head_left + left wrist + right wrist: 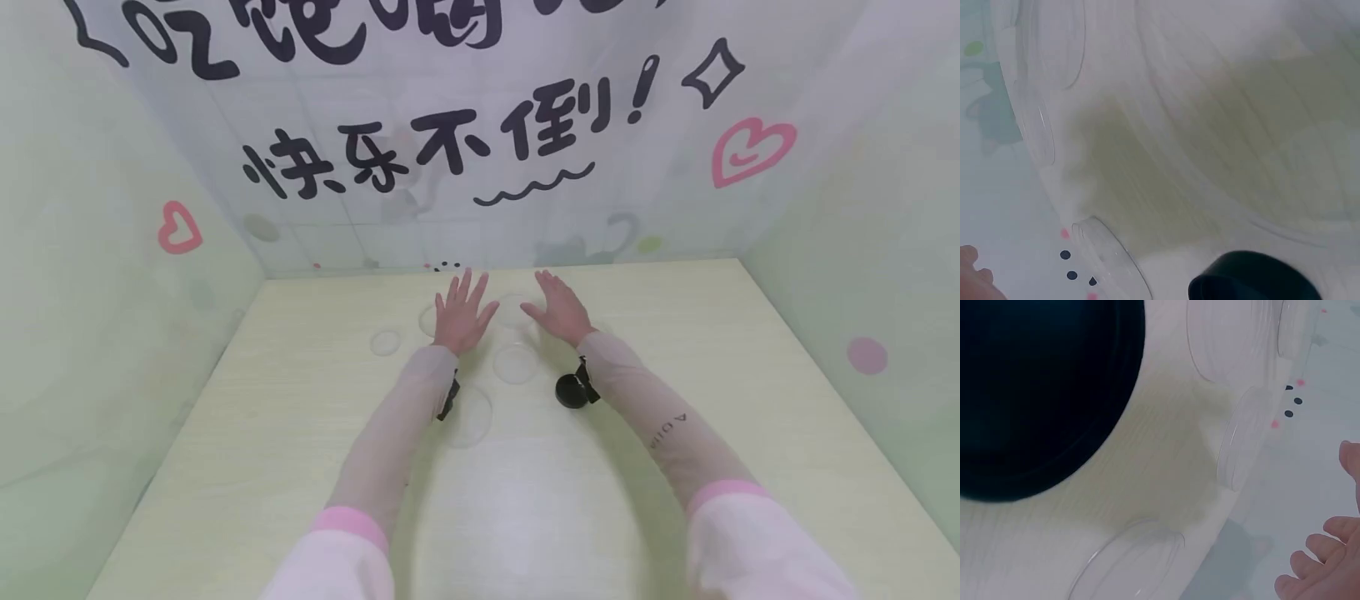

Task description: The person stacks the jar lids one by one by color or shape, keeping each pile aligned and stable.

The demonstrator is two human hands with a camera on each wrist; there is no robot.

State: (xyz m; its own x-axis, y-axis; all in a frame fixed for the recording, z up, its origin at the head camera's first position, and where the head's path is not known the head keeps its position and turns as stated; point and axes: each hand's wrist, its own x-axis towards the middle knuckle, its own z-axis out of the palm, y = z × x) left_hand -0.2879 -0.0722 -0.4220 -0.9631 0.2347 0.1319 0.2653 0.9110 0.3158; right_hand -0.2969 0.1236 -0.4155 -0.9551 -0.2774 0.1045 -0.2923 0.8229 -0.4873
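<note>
My left hand [461, 317] reaches toward the back of the table, its fingers straight and spread, overlapping a clear round dish [427, 320] in the head view. Opposite it, my right hand [562, 310] has straight fingers and holds nothing. Between the hands stands another clear dish [517, 298], with a further clear dish [516, 364] closer to me. A large clear dish [480, 421] lies beside my left wrist. By my right wrist is a black round lid-like disc [572, 391], large in the right wrist view. The left wrist view shows a dark curved thing [1254, 269] at its bottom edge.
A small clear dish [386, 342] sits left of my left hand. Beyond my right hand's side, the right wrist view shows one more clear dish [1129, 565]. Printed curtain-like walls [450, 233] border the pale wooden table [285, 467] at the back and both sides.
</note>
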